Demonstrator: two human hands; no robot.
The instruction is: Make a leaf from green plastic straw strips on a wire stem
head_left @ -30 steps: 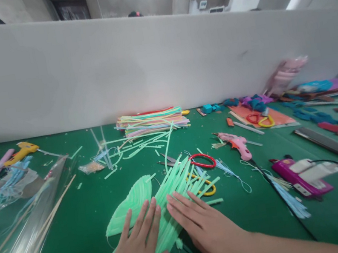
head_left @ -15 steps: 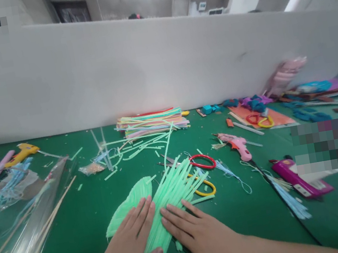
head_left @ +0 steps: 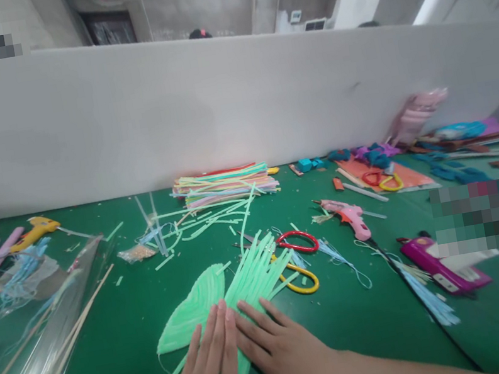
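Note:
A bundle of light green pipe cleaners lies slantwise on the green table in front of me, its far ends fanned out. My left hand rests on it from the left, fingers stretched out and flat. From the right, my right hand presses on the bundle with its fingers spread. The fingertips of both hands nearly meet. Left of the bundle lies a green leaf-shaped piece made of rows of pipe cleaner. Scissors with one red and one yellow handle lie just beyond, their blades partly covered by the pipe cleaners.
Multicoloured pipe cleaners are stacked against the grey partition. A pink glue gun and a magenta box lie right, with a black cord. At left are a yellow glue gun, clear plastic film and thin sticks.
My left hand has slid right and nearer, over the bundle, uncovering more of the leaf-shaped piece. Near ends of the pipe cleaners now spread out left of it. My right hand has shifted slightly left.

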